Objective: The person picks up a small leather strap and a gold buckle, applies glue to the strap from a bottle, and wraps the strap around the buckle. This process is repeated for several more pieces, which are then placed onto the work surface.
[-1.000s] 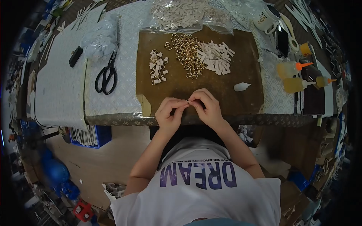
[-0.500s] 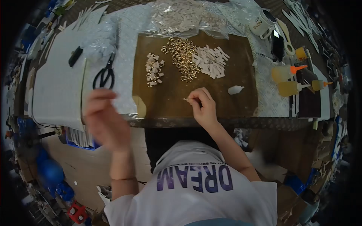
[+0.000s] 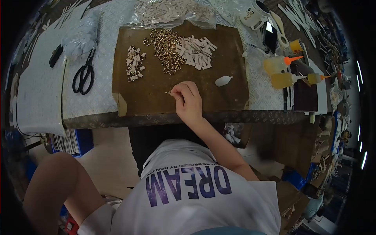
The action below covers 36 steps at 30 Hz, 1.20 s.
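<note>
My right hand is over the brown mat, thumb and fingertips pinched on a small gold-coloured metal piece whose exact shape I cannot make out. My left arm is bent at the lower left, and its hand is outside the picture. Beyond my right hand lies a heap of gold metal rings or clasps, bordered on the right by a pile of short white strips. To the left sits a smaller group of gold pieces with white strips on them. A small white bottle lies right of my hand.
Black scissors lie left of the mat. A clear bag of white strips is at the back. On the right are a mug, a phone, and several glue bottles, one with an orange tip.
My left hand has gone from beside the scissors out of view, its arm now bent at the lower left. My right hand keeps its pinch. The view has shifted right.
</note>
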Each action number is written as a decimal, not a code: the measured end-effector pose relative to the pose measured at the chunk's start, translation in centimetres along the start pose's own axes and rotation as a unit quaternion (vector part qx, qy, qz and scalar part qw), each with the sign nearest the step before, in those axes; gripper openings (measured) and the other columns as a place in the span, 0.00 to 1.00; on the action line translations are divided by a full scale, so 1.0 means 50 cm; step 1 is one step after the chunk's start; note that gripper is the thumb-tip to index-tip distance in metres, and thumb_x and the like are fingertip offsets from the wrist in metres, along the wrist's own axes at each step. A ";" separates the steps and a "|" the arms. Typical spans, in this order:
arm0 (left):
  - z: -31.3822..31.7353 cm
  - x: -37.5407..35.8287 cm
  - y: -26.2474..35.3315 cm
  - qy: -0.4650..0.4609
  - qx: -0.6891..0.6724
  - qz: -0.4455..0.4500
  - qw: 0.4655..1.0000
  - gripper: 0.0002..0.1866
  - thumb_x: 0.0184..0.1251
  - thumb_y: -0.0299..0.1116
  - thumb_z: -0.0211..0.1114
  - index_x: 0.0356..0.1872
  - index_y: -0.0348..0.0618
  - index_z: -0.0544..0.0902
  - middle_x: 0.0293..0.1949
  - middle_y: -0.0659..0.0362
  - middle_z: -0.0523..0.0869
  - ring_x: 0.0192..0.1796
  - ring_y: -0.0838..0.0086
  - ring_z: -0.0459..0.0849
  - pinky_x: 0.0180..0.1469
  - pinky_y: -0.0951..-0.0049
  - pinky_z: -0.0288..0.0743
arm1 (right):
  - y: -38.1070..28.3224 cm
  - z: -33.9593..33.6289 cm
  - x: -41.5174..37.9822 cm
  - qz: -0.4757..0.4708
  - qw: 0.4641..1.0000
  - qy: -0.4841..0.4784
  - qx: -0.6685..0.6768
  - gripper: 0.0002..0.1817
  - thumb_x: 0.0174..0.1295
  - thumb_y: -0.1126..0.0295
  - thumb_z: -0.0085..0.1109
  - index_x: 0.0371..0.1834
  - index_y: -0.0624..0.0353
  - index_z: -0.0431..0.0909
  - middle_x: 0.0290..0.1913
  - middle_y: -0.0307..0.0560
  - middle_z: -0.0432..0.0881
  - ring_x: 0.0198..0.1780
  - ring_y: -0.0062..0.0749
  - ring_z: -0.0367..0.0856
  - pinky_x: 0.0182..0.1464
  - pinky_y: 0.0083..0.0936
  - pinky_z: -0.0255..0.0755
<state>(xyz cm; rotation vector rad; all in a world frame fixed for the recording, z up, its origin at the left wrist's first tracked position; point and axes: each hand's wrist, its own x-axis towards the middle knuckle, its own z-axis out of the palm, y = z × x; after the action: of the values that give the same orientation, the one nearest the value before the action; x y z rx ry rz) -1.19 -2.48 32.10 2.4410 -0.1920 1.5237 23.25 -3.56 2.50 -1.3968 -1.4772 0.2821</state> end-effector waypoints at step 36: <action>0.004 -0.018 -0.016 0.057 -0.007 0.004 0.998 0.21 0.75 0.41 0.41 0.54 0.33 0.71 0.55 0.45 0.74 0.57 0.60 0.75 0.63 0.59 0.66 | -0.002 -0.005 0.006 0.035 0.999 -0.021 0.034 0.07 0.53 0.82 0.56 0.32 0.60 0.70 0.33 0.48 0.72 0.35 0.44 0.72 0.36 0.33 0.69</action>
<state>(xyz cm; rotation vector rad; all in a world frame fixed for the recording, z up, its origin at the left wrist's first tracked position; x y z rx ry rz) -1.23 -1.77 31.10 2.3370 -0.1911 1.6532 23.47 -3.47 2.82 -1.3980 -1.4405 0.4042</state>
